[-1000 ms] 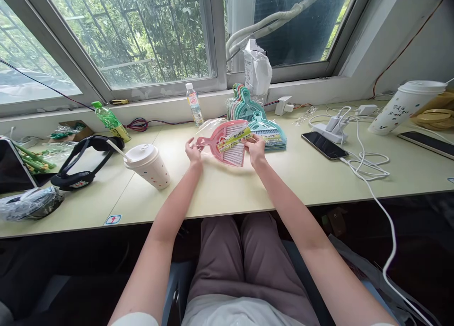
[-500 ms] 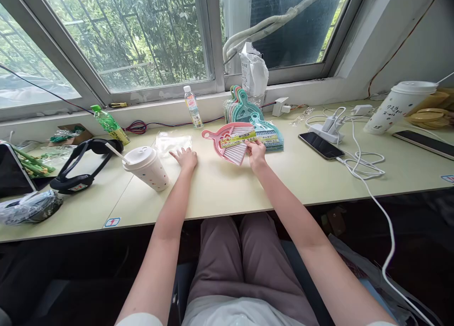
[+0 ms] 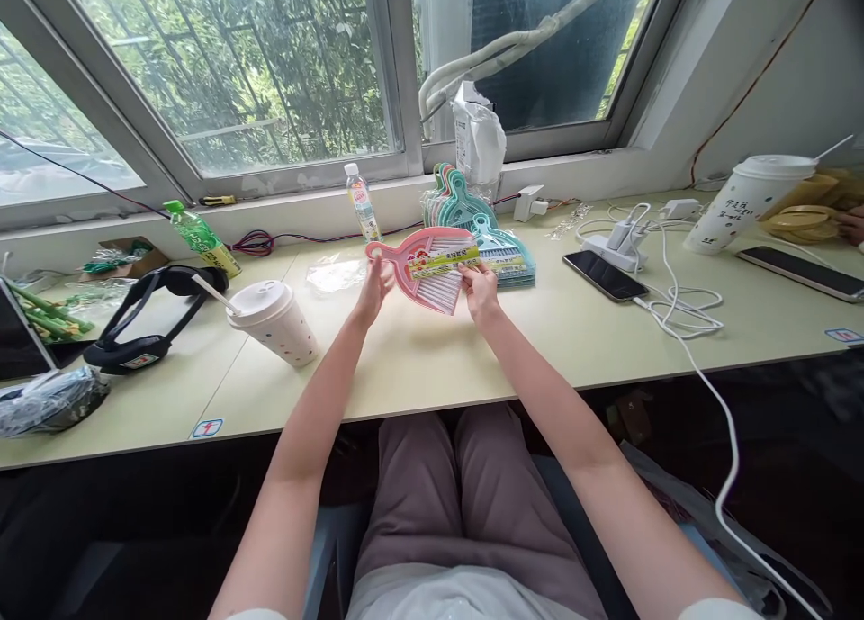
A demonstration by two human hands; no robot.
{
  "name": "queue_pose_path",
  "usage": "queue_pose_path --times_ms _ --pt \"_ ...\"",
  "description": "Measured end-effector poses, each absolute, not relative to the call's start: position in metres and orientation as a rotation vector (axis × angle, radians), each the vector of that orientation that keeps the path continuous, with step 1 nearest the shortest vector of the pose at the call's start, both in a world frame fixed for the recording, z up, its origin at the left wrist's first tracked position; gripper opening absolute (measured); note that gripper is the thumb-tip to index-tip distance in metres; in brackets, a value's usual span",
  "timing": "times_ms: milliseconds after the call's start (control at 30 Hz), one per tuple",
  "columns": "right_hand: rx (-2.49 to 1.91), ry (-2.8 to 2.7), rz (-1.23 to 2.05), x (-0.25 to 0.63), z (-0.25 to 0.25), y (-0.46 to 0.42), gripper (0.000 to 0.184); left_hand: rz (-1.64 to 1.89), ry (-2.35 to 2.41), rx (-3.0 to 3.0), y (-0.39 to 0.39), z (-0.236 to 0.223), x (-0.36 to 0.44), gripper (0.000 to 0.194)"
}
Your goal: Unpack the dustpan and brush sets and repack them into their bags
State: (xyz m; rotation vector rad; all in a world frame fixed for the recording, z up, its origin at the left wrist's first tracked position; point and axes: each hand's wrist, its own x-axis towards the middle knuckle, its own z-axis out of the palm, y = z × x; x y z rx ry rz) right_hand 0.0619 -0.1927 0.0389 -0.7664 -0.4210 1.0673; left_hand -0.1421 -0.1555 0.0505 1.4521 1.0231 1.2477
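Note:
A pink dustpan (image 3: 405,274) with a white-bristled brush (image 3: 442,292) in it is held a little above the table, a yellow printed label (image 3: 445,260) across its front. My right hand (image 3: 481,292) pinches its right edge by the label and bristles. At the other end, my left hand (image 3: 375,294) is closed at the handle, its fingers slightly blurred and partly behind it. A clear plastic bag (image 3: 336,274) lies flat to the left. Just behind the dustpan are several wrapped dustpans (image 3: 459,202), mostly teal, with a teal set (image 3: 506,256) lying in front.
A lidded paper cup (image 3: 274,327) stands to the left, near a black head strap (image 3: 128,350) and a green bottle (image 3: 199,233). A clear bottle (image 3: 363,206) stands at the sill. Rightward are a phone (image 3: 604,276), white cables (image 3: 695,318), a large cup (image 3: 742,206) and another person's hand (image 3: 851,226).
My left hand left the handle, set the clear bag down on the left, then came back to the handle. The dustpan shifted slightly left, with my right hand holding it throughout.

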Motion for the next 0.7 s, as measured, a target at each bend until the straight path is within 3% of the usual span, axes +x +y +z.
queue_pose_path --times_ms 167,267,333,367,500,567,700 --pt "-0.859 -0.512 1.054 0.074 0.051 -0.193 0.015 0.959 0.786 1.293 -0.168 0.042 -0.126 0.054" --pt "-1.014 -0.578 1.072 0.128 0.068 -0.195 0.009 0.994 0.858 1.232 -0.163 0.037 -0.13 0.051" --pt "-1.076 -0.473 0.889 0.184 0.079 -0.205 0.006 1.018 0.89 1.203 -0.157 0.035 -0.132 0.049" --pt "-1.104 -0.446 0.795 0.214 0.083 -0.213 0.01 1.03 0.887 1.189 -0.155 0.033 -0.132 0.048" --pt "-1.394 -0.528 0.689 0.306 0.085 -0.264 0.065 0.996 0.742 1.15 -0.152 0.021 -0.124 0.046" --pt "-1.553 -0.621 0.715 0.318 0.079 -0.291 0.073 0.95 0.714 1.161 -0.156 0.017 -0.117 0.042" --pt "-1.684 -0.864 0.56 0.265 0.064 -0.32 0.036 0.891 0.743 1.217 -0.17 0.018 -0.106 0.04"
